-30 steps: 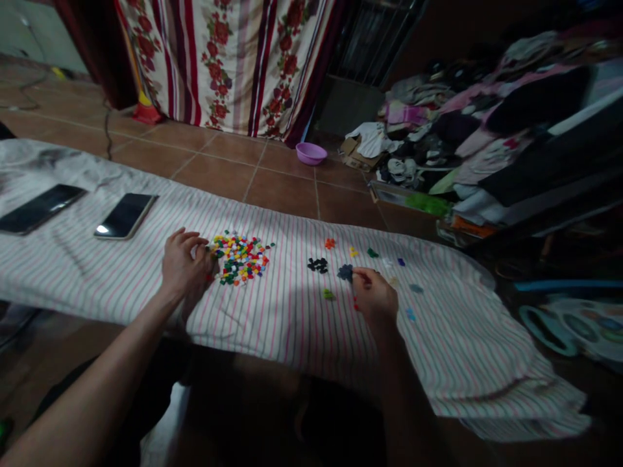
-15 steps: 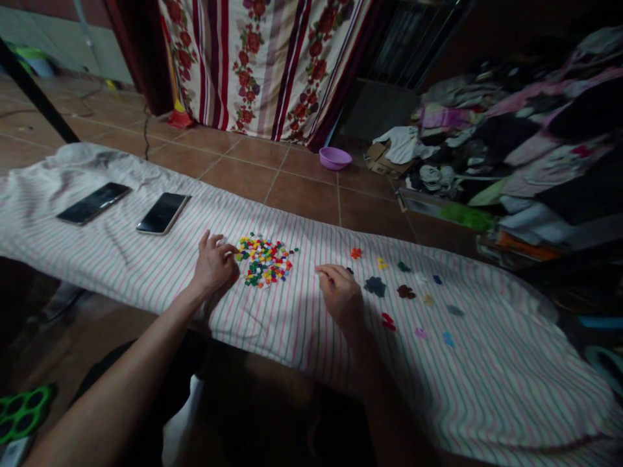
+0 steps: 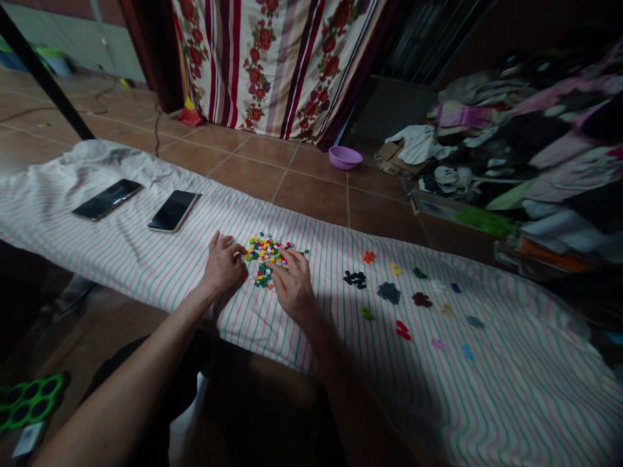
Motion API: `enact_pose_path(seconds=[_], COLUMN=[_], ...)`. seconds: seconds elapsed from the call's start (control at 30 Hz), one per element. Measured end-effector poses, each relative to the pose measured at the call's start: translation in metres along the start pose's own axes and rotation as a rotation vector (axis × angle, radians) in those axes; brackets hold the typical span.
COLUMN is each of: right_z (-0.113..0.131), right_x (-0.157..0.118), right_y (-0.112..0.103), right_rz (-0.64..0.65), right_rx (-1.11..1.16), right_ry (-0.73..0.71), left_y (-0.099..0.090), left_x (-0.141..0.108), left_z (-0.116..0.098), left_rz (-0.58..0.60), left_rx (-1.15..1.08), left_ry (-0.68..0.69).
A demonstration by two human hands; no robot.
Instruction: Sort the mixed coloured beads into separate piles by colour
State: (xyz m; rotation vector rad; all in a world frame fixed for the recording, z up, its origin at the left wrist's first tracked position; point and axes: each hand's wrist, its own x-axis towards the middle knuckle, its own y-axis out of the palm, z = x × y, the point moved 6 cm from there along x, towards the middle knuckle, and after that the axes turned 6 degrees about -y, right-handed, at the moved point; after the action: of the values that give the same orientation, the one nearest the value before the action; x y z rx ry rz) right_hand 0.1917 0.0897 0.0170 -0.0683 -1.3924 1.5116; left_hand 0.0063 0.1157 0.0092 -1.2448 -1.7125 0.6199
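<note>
A mixed pile of tiny coloured pieces [image 3: 265, 250], too small to name exactly, lies on the striped cloth [image 3: 311, 227]. At the pile's left edge, my left hand [image 3: 224, 264] has its fingers loosely curled and apart, the index fingertip touching the outer pieces. My right hand [image 3: 294, 285] reaches over the pile's right side, thumb and fingers apart, fingertips down among the pieces. Single-colour clusters lie to the right: black pieces [image 3: 355, 279], dark grey pieces [image 3: 389, 292], orange pieces [image 3: 368, 257], brown pieces [image 3: 422, 299], green pieces [image 3: 366, 313] and red pieces [image 3: 403, 330].
Two phones, a dark one [image 3: 108, 199] and a light-edged one [image 3: 174, 211], lie on the cloth to the left. Beyond it, a purple basin [image 3: 345, 157] stands on the tiled floor, near a floral curtain [image 3: 277, 71]. Clothes [image 3: 487, 130] are heaped at the right.
My right hand has moved left from beside the black cluster to the mixed pile, uncovering the black and green clusters. My left hand stays at the pile's edge. The view has shifted slightly.
</note>
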Motion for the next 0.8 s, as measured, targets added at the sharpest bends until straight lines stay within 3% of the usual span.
enact_pose_path(seconds=[0.33, 0.6, 0.8], right_z=[0.023, 0.015, 0.021], right_x=[0.018, 0.019, 0.018], right_y=[0.016, 0.016, 0.018], right_rz=[0.062, 0.013, 0.027], right_rx=[-0.134, -0.163, -0.165], right_ry=[0.063, 0.144, 0.103], left_y=[-0.001, -0.002, -0.004], left_x=[0.0, 0.001, 0.001], left_z=[-0.006, -0.002, -0.006], left_rz=[0.034, 0.05, 0.049], left_rx=[0.01, 0.025, 0.024], left_ry=[-0.052, -0.068, -0.069])
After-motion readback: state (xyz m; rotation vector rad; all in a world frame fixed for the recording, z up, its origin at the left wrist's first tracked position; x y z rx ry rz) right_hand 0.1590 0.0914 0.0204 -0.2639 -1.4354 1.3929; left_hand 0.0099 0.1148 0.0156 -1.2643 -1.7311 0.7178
